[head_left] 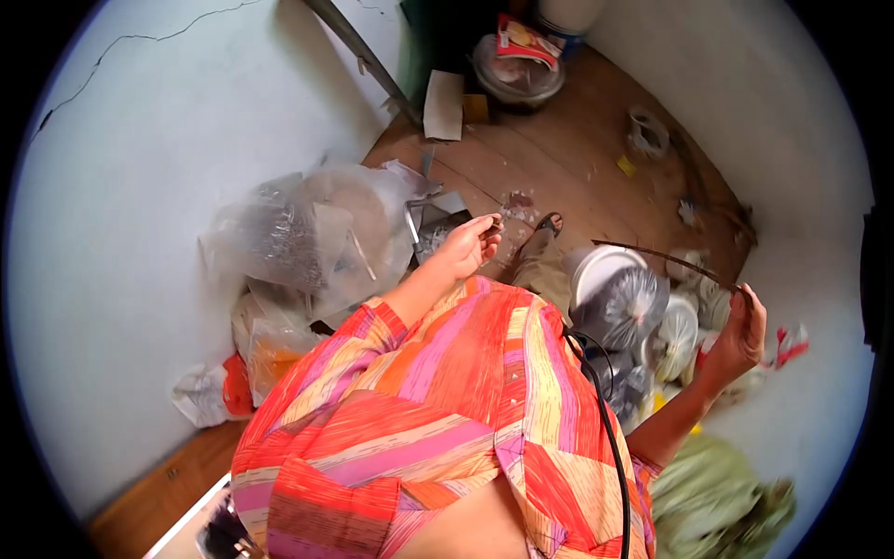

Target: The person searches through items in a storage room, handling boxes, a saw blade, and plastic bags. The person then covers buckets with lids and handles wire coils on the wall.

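My right hand (742,331) is raised at the right side, its fingers closed on one end of a thin, dark brown, slightly bent strip (666,255). The strip reaches leftward above several tied plastic bags, and its far end is free. My left hand (466,248) is in front of my chest with the fingers curled and the thumb side pinched. Something small and dark shows at those fingertips, too small to name. Under the strip lie a dark tied plastic bag (635,307) and a white round lid or tub (605,270).
Large clear plastic bags (321,224) are heaped by the left wall. A lidded round container (519,74) with a red packet on top stands at the back. A green sack (712,498) lies at lower right. A black cable (610,419) hangs down my shirt.
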### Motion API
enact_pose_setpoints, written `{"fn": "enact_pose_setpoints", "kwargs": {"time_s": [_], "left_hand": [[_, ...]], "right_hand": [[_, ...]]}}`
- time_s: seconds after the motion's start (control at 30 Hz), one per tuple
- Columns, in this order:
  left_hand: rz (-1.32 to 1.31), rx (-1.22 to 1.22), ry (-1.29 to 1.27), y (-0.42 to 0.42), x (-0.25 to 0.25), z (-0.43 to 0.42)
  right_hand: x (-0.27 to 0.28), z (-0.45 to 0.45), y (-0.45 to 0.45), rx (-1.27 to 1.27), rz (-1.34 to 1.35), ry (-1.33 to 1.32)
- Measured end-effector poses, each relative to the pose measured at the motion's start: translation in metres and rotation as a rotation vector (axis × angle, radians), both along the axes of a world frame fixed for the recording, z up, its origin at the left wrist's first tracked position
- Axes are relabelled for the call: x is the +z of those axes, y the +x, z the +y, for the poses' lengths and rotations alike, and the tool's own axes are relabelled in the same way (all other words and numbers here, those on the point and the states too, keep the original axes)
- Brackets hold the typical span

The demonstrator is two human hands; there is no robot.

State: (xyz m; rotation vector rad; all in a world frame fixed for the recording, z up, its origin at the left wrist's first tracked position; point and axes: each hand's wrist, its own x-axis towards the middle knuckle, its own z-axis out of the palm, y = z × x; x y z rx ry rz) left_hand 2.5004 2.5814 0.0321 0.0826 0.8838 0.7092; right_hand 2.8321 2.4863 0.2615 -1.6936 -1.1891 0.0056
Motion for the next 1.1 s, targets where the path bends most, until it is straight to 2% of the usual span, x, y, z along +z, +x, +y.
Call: {"fn": "enact_pose_setpoints", "kwargs": {"time_s": [0.13, 0.27, 0.33, 0.43, 0.53, 0.73, 0.8, 0.93, 1.1], "left_hand": [[0.068, 0.117, -0.004, 0.069, 0.002, 0.061], [0.067, 0.055, 0.049, 0.139, 0.031, 0.122], [0.054, -0.071, 0.130, 0.165, 0.035, 0.145], [0.042, -0.106, 0.122, 0.206, 0.052, 0.189], [0.015, -0.152, 0.161, 0.248, 0.046, 0.226], [-0.083, -0.363, 0.110, 0.315, 0.040, 0.322], [-0.203, -0.369, 0.098, 0.337, 0.029, 0.364], [-0.370, -0.346, 0.025, 0.363, 0.035, 0.433], [-0.191, -0.487, 0.139, 0.385, 0.051, 0.493]], "right_hand": [[-0.001, 0.098, 0.061, 0.186, -0.013, -0.012], [0.004, 0.175, 0.104, 0.331, -0.041, -0.034], [0.009, 0.210, 0.109, 0.410, -0.037, -0.043], [0.002, 0.250, 0.124, 0.414, -0.145, -0.127], [-0.004, 0.282, 0.130, 0.440, -0.245, -0.153], [-0.023, 0.361, 0.137, 0.511, -0.253, -0.173], [-0.022, 0.397, 0.141, 0.559, -0.320, -0.171], [-0.023, 0.453, 0.153, 0.503, -0.261, -0.264], [-0.014, 0.512, 0.166, 0.446, -0.196, -0.273]]}}
